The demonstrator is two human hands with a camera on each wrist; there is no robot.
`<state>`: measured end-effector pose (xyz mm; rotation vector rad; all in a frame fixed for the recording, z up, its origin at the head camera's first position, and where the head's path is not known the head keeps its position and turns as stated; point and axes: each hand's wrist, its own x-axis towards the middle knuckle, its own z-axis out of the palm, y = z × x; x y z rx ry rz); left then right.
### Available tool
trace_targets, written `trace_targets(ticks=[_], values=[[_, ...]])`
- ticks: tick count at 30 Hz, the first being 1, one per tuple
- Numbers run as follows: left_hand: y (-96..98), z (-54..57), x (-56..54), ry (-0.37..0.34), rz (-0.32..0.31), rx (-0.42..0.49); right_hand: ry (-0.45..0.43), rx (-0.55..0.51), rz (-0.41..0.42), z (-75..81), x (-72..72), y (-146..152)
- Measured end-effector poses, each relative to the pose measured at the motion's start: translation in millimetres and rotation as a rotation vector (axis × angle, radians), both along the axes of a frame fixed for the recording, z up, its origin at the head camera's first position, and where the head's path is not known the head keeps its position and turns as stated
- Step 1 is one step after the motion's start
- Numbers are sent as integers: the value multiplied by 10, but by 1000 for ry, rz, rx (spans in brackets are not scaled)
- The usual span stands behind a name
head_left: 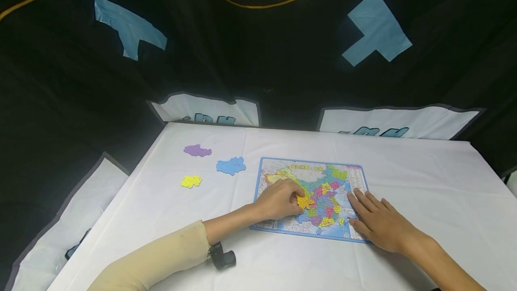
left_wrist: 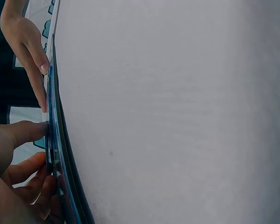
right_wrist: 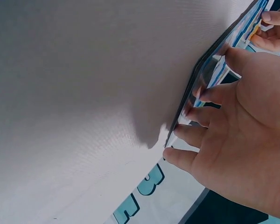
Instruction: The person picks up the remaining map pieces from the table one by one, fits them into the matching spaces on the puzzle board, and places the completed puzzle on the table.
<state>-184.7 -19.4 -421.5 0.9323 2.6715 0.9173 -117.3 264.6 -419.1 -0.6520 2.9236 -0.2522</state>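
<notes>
A map puzzle board (head_left: 287, 229) with a blue border and many coloured province pieces lies on the white table. At the middle of the map my left hand (head_left: 278, 199) pinches an orange puzzle piece (head_left: 305, 202) between thumb and fingers, close over the board. My right hand (head_left: 379, 221) rests with its fingers spread on the board's right edge. Seen edge-on in the left wrist view, the board runs beside the left hand's fingers (left_wrist: 30, 168). The right wrist view shows the right palm (right_wrist: 266, 102) with fingertips at the board.
Left of the board lie three loose puzzle pieces: a purple one (head_left: 198, 150), a blue one (head_left: 231, 165) and a yellow one (head_left: 191, 182). A black wrist camera (head_left: 222, 257) sits under the left sleeve. Dark cloth (head_left: 258, 57) hangs behind the table.
</notes>
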Motion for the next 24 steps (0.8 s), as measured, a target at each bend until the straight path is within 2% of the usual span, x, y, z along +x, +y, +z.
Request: trace_targets(ticks=[24], values=[[18,4,8,-2,17,-9,13,22,-4,-10,-13,-1]])
